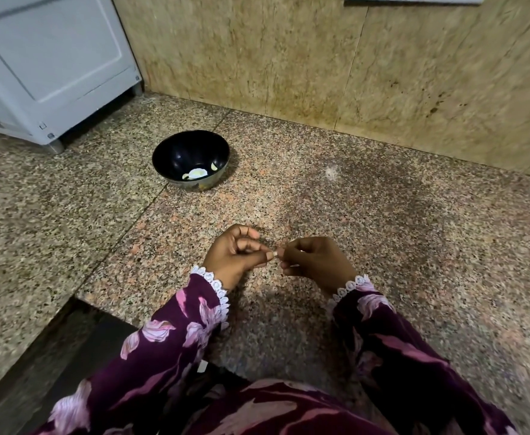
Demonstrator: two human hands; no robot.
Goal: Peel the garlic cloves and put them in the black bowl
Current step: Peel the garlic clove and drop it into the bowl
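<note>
Head view: looking down at a speckled stone floor [367,215], with both hands working near the middle of the frame.
Garlic clove: a small pale clove [275,254] is showing only as a sliver between the two hands, held just above the floor; how much skin is on it is too small to tell.
Left hand: the left hand [237,257] is pinching the clove's left end between thumb and forefinger, the other fingers curled in.
Right hand: the right hand [315,262] is pinching the right end, fingers curled; a thin pale strip at its lower fingers may be skin.
Step in hand: probably stripping skin; it is best done by one hand holding firm while the other is pulling the papery skin away along the clove, not squeezing.
Black bowl: the black bowl [166,152] is sitting far and left of the hands, well apart, with a few pale garlic pieces [198,174] lying in its bottom.
Path to bowl: bare floor is lying between hands and bowl; nothing seems to be blocking the reach.
Surroundings: a white appliance [47,64] is standing at far left, near the bowl; a tan stone wall [320,58] is running along the far side.
Near edge: a dark step [78,350] is dropping away at near left, beside the floral sleeves [175,337].
</note>
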